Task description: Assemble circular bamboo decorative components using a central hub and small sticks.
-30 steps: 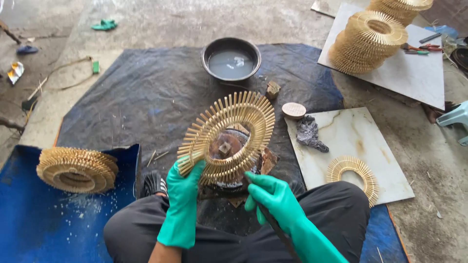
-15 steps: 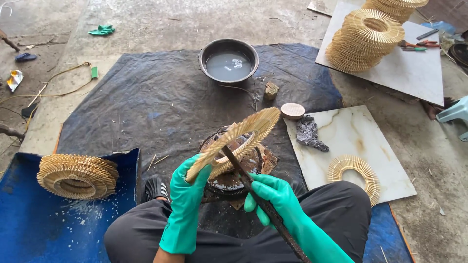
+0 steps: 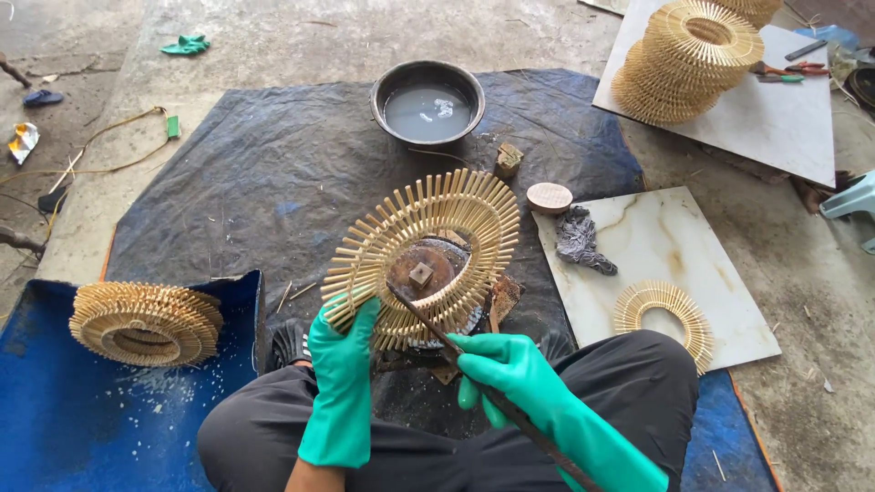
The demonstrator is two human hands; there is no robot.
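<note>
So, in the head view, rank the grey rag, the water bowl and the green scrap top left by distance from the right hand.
1. Grey rag: on the marble tile, just beyond the right hand.
2. Water bowl: straight ahead on the dark tarp.
3. Green scrap: far left on the concrete.

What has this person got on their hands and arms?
Both the left hand and the right hand wear smooth, bright green rubber gloves with long cuffs running well up the forearms. No sleeves or markings show on them.
</note>
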